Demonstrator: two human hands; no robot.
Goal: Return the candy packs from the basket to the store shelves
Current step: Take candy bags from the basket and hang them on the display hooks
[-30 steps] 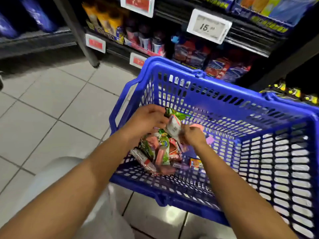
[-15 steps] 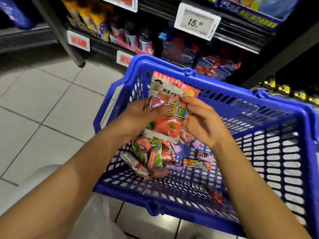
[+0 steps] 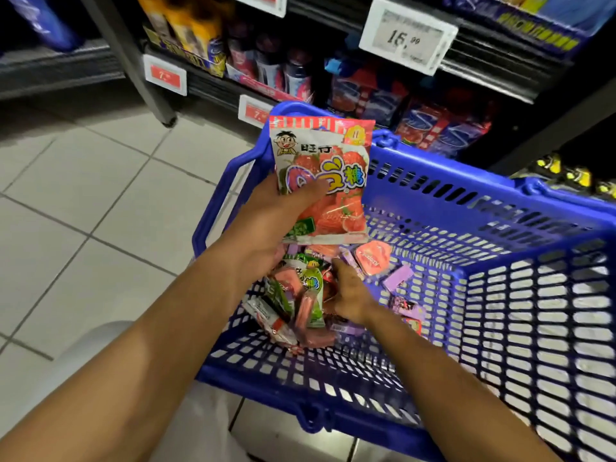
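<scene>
Glossy foil candy pack (image 3: 321, 176), perforated blue plastic basket (image 3: 520, 295), shiny tiled floor (image 3: 83, 201).

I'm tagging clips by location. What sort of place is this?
Most likely a shop aisle: stocked shelves with a price tag reading about 16.99, and a blue shopping basket holding candy packs.

I'm reading "16,99" on the white price tag (image 3: 407, 34), "旺仔" on the candy pack (image 3: 321, 175), and a "7" on two red shelf labels (image 3: 164, 74); other print is blurring.
</scene>
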